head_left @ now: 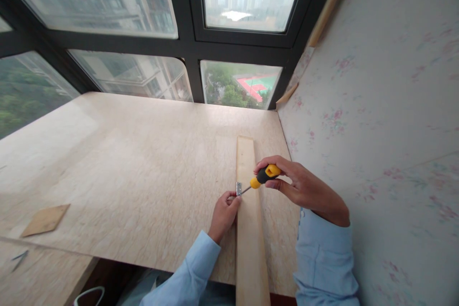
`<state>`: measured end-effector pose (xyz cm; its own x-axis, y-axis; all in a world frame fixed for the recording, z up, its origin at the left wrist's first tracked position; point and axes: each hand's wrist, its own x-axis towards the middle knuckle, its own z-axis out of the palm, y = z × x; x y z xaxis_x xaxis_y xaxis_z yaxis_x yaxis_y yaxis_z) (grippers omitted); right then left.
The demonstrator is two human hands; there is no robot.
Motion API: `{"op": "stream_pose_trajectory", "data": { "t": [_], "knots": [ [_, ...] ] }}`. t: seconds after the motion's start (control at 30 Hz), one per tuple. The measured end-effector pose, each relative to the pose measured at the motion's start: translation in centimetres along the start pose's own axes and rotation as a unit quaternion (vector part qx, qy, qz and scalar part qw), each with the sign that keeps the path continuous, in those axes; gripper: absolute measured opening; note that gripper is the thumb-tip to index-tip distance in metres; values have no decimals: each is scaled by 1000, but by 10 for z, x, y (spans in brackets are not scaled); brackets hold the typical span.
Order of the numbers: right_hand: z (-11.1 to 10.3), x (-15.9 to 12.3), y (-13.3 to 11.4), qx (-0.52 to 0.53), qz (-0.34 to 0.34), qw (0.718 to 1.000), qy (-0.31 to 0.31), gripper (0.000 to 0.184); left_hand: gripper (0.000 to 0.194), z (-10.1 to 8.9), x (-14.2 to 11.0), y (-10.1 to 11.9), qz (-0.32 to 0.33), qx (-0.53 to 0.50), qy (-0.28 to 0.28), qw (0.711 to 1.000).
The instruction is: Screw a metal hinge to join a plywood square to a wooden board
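Our right hand (304,186) is gripping the screwdriver (263,175) by its yellow-and-black handle, thumb on the near side, fingers over the top. Shaft slopes down and left; its tip is at the lower right part of the small metal hinge (238,188). Can't tell whether the tip sits in a screw: too small.

Our left hand (225,214) has thumb and fingertips pinched at the lower end of that hinge. The hinge is on the wooden board (251,244), right by its left edge.

Board lies lengthwise away from us on the marble-patterned countertop (143,167); its near end runs out of the bottom of view. Light blue sleeves on both our arms, left cuff (208,247) just off the countertop's near side, right cuff (324,229) close to the floral wallpaper (390,172).

Well left of the board we have a flat tan piece (46,220) lying on the countertop. Small dark metal item (20,259) at lower left, type unclear. Dark window frame (244,50) runs along the far side.
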<state>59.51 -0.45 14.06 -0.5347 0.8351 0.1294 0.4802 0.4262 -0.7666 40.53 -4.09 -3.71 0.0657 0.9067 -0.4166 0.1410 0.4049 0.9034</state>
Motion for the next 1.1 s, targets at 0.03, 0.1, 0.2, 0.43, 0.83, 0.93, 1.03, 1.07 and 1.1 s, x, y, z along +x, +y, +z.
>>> {"op": "stream_pose_trajectory", "data": {
  "t": [0.03,0.1,0.2,0.43,0.83,0.93,1.03,1.07,1.1],
  "knots": [
    [0,0,0,1,-1,1000,0,25,32,0,0,0,1,0,0,1000],
    [0,0,1,0,-3,1000,0,26,33,0,0,0,1,-3,-1,1000],
    [0,0,2,-1,-4,1000,0,26,34,0,1,0,1,-6,-4,1000],
    [0,1,1,-1,-15,1000,2,25,33,1,3,-2,2,-6,-4,1000],
    [-1,0,3,11,-21,1000,6,25,32,0,2,-3,8,-11,-3,1000],
    [-1,0,2,13,-18,1000,10,24,32,0,2,-3,10,-12,-3,1000],
    [-1,0,2,12,-15,1000,8,25,32,0,2,-2,7,-8,0,1000],
    [-1,0,2,10,-16,1000,7,25,33,0,2,-2,7,-8,0,1000],
    [-1,0,2,7,-17,1000,7,25,33,0,2,-2,7,-9,0,1000]
  ]
}}
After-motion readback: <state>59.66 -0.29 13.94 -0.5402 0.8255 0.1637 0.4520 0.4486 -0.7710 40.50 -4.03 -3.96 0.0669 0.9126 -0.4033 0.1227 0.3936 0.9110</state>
